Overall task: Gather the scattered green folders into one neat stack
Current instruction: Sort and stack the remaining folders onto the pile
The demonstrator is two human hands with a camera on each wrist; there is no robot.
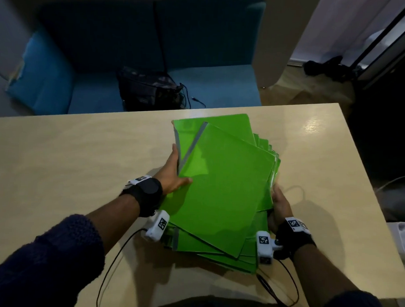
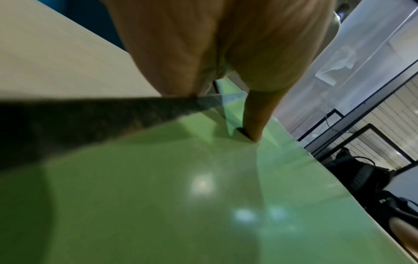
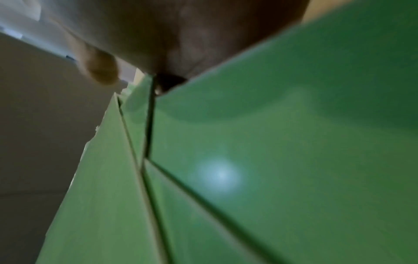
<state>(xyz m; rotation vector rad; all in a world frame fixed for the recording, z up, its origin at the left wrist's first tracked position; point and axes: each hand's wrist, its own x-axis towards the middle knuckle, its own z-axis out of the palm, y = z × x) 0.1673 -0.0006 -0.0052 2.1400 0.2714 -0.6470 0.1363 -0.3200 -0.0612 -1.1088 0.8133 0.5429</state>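
Several green folders (image 1: 223,188) lie in a skewed, fanned pile on the beige table (image 1: 70,160), some with grey spines showing. My left hand (image 1: 173,173) holds the pile's left edge, with the thumb (image 2: 255,116) pressed on the top folder (image 2: 181,196) and the fingers running along the grey spine. At the right edge my right hand (image 1: 280,204) grips the lower folders, its fingers mostly hidden beneath them. The right wrist view shows offset folder edges (image 3: 271,142) under the palm and one fingertip (image 3: 99,71) free of them.
A blue sofa (image 1: 210,84) stands beyond the table's far edge, with a dark bag (image 1: 151,91) and a cable on its seat. Wrist-camera cables (image 1: 115,265) trail over the table's near edge. A white container (image 1: 402,240) sits low at the right.
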